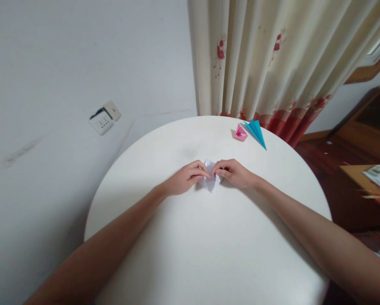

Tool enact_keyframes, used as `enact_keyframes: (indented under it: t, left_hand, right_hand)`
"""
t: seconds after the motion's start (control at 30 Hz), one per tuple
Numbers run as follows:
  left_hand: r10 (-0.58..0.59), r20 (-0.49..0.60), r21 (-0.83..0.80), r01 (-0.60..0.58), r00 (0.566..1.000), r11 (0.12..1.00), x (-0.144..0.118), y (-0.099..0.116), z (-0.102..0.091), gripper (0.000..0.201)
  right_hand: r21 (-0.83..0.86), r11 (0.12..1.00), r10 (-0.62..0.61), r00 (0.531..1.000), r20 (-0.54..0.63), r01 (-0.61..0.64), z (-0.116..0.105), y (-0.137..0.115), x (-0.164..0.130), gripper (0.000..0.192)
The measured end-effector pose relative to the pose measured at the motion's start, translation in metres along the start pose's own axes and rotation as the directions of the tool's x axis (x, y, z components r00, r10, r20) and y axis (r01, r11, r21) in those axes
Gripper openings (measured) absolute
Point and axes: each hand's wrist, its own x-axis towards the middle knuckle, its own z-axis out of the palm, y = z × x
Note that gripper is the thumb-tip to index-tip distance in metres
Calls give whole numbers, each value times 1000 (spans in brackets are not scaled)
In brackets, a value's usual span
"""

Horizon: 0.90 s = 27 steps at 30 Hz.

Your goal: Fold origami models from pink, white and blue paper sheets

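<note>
On table [209, 254]: three folded papers [210, 181].

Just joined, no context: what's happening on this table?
A person is folding a small white paper at the middle of a round white table. The left hand and right hand both pinch it from either side, fingertips meeting over its top. A pink folded piece and a blue folded piece lie side by side near the table's far edge, by the curtain, untouched.
</note>
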Motion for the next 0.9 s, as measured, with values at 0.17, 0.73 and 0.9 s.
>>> enact_keyframes:
  t: [0.17, 0.73, 0.9]
  left_hand:
    - [-94, -56, -110, 87, 994, 990, -1, -4, 15, 27]
    - [-91, 140, 431, 22, 986, 902, -10, -12, 29, 63]
    - [-117, 164, 515, 16, 979, 857, -10, -9, 30, 62]
  right_hand:
    - [-59, 997, -51, 999, 6, 52, 10, 4, 2, 21]
    - [-362, 930, 88, 995, 44, -66, 10, -12, -4, 14]
    - [-472, 881, 78, 993, 87, -28, 12, -12, -7, 25]
